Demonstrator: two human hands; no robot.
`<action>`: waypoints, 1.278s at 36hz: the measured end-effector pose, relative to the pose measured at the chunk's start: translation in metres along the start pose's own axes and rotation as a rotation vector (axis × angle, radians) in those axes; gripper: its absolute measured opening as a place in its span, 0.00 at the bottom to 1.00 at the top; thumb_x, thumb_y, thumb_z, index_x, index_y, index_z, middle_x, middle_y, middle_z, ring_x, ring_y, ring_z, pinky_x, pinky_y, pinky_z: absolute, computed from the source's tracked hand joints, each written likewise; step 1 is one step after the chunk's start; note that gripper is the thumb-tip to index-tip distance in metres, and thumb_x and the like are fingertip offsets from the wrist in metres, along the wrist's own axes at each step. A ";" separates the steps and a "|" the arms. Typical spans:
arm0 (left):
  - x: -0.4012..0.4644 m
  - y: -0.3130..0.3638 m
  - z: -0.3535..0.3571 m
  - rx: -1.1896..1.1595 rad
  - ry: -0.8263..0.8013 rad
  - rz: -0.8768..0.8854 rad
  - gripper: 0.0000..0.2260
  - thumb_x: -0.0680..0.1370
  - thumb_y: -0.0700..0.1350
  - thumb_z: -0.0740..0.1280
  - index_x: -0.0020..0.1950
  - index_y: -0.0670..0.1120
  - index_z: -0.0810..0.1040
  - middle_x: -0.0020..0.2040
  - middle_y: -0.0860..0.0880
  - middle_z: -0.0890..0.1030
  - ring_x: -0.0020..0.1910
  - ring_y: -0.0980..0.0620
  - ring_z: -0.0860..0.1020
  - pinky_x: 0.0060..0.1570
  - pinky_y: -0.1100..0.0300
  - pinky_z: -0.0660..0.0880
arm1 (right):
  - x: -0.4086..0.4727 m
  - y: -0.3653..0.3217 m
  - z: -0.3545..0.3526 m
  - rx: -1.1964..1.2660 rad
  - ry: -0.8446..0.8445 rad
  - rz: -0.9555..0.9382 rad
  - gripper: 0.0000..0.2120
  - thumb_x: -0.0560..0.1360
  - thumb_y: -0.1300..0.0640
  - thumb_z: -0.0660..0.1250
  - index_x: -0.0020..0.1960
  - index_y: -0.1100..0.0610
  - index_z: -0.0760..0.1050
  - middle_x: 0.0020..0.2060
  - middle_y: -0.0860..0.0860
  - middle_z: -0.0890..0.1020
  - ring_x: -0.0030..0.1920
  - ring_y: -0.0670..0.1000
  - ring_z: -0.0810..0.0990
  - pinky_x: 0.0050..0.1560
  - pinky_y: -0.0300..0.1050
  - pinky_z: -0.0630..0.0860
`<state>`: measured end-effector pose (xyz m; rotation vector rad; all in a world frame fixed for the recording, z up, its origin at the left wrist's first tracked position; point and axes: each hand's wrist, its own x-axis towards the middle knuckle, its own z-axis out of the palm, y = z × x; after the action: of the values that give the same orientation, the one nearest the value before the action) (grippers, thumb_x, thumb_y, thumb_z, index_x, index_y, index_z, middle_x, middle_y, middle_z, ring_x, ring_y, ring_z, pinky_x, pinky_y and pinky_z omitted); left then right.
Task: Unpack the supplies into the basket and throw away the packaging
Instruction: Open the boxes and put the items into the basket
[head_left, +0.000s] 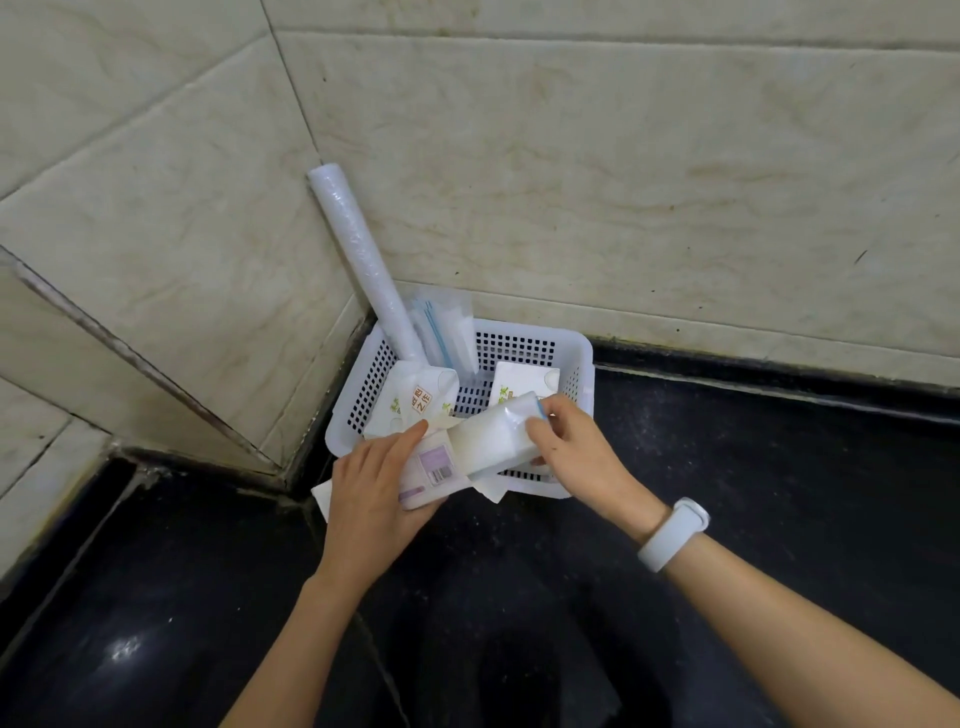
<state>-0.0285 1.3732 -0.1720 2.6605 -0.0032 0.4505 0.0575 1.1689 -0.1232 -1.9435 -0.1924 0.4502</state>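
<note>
A white perforated basket (535, 340) stands in the corner of a black counter. Over its near rim my left hand (371, 493) grips a white box (434, 470) with a purple label and barcode. My right hand (566, 447) is closed on a white wrapped pack (493, 434) that sticks out of the box's open end. Inside the basket are two tissue packs (415, 402) (522, 387), a long white plastic-wrapped roll (358, 260) leaning into the wall corner, and a clear packet with blue strips (441, 327).
Beige tiled walls (623, 182) meet right behind the basket. The black counter (753, 467) stretches to the right and toward me. A white band (672, 535) sits on my right wrist. A white paper edge (323, 499) lies under my left hand.
</note>
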 end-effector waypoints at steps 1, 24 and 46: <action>-0.001 0.001 0.001 0.010 -0.011 -0.007 0.36 0.65 0.54 0.77 0.68 0.52 0.65 0.55 0.49 0.77 0.53 0.51 0.70 0.52 0.55 0.66 | 0.000 0.002 0.002 0.021 -0.015 0.020 0.08 0.78 0.56 0.57 0.54 0.58 0.69 0.52 0.59 0.79 0.49 0.58 0.78 0.51 0.57 0.79; -0.044 -0.018 -0.006 -0.059 -0.212 -0.349 0.32 0.64 0.63 0.67 0.65 0.60 0.60 0.54 0.61 0.72 0.51 0.56 0.72 0.48 0.57 0.70 | 0.141 0.024 0.012 -0.352 0.020 -0.088 0.17 0.79 0.61 0.55 0.68 0.61 0.66 0.55 0.58 0.77 0.45 0.50 0.75 0.44 0.38 0.71; -0.059 -0.020 0.047 0.005 -0.534 -0.433 0.42 0.64 0.66 0.68 0.70 0.53 0.53 0.65 0.53 0.69 0.61 0.51 0.70 0.59 0.52 0.67 | 0.156 0.038 0.063 -1.330 -0.192 -0.256 0.20 0.75 0.52 0.60 0.65 0.57 0.67 0.62 0.57 0.73 0.63 0.57 0.67 0.61 0.55 0.63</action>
<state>-0.0686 1.3673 -0.2392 2.5992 0.3997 -0.3972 0.1723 1.2591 -0.2142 -3.0834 -1.0638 0.3480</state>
